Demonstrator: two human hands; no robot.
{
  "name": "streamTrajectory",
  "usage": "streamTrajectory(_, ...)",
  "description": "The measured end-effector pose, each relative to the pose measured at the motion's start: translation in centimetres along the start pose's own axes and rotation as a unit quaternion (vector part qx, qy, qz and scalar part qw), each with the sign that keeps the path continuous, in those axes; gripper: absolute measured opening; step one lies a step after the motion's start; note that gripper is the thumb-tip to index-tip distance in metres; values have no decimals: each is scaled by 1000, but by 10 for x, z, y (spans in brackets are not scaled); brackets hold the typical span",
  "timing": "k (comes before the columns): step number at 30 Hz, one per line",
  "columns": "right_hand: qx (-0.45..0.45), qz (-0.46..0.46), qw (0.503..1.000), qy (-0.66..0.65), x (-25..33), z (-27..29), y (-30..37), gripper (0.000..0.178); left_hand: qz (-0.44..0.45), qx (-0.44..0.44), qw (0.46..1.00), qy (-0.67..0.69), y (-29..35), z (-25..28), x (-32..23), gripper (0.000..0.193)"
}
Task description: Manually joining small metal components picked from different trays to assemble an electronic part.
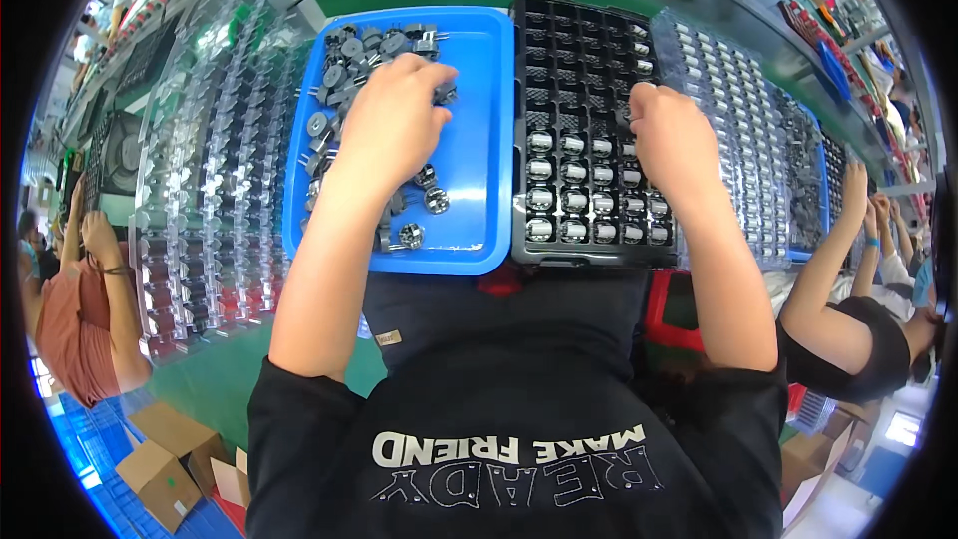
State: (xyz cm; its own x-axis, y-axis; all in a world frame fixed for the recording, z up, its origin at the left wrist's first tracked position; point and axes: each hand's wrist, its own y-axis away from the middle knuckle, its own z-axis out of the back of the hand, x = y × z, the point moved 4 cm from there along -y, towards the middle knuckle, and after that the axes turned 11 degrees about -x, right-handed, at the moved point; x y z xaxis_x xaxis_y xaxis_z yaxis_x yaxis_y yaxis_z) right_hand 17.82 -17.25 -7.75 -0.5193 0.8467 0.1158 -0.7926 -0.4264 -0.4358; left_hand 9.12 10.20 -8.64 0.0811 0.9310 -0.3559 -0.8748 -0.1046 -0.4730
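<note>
My left hand (394, 110) is over a blue tray (479, 170), its fingers curled together around a small dark grey part (446, 93). Around and under it lie loose grey round components with metal pins (336, 75), heaped toward the tray's left side. Several near the front edge show silvery undersides (411, 235). To the right, my right hand (674, 135) reaches over the right side of a black compartment tray (589, 258), fingertips pinched together at a pocket. Whatever they hold is hidden. Shiny cylindrical pieces with white tops (574, 173) fill the tray's nearer rows.
Clear plastic compartment trays (215, 170) are stacked left of the blue tray. Another clear tray (733, 120) with white-topped pieces adjoins the black one on the right. Other people's arms (833, 250) are at both sides. Cardboard boxes (165, 469) stand low at the left.
</note>
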Motion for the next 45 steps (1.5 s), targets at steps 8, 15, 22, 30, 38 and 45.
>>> streamTrajectory(8,7,109,989,99,9,-23,0,5,-39,74,990,-114,-21,-36,-6,20)
streamTrajectory(15,13,-97,995,-33,-70,24,-53,33,76,7,993,93,-11,-10,2,27)
streamTrajectory(22,-11,-231,971,-60,-133,-19,-66,36,152,-51,960,228,29,10,-3,27)
streamTrajectory(30,-3,-220,962,-161,-152,-32,-59,18,388,-14,735,555,87,8,-6,29)
streamTrajectory(38,-7,-105,988,-113,-178,-13,-61,18,355,-13,577,735,73,10,-19,49)
streamTrajectory(45,-24,-117,888,-444,-9,47,-20,15,314,-18,612,725,94,15,-36,42)
